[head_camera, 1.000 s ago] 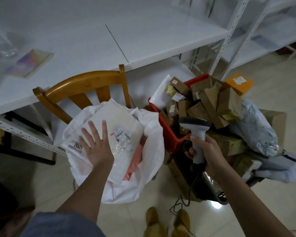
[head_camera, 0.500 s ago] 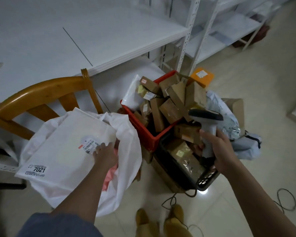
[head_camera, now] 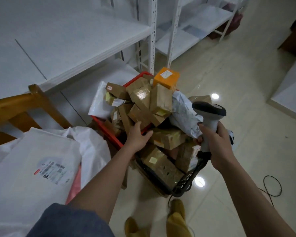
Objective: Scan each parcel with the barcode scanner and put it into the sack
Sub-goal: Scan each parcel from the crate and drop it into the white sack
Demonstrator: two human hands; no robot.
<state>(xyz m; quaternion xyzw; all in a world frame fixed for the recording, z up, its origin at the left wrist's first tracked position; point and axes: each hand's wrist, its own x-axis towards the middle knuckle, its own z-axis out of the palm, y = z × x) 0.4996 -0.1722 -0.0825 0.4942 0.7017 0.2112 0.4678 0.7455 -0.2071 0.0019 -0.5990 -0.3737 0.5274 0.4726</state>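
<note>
Left hand (head_camera: 138, 137) reaching forward over the red basket (head_camera: 109, 132), fingers loosely spread and holding nothing, touching the heaped brown parcels (head_camera: 143, 106), right hand (head_camera: 215, 142) gripping the barcode scanner (head_camera: 209, 117) upright by its handle, white sack (head_camera: 89, 147) sitting lower left.

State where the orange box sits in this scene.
In the head view, the orange box sits right of centre, atop the far end of the parcel pile in the red crate, beside the white shelf post.
</note>
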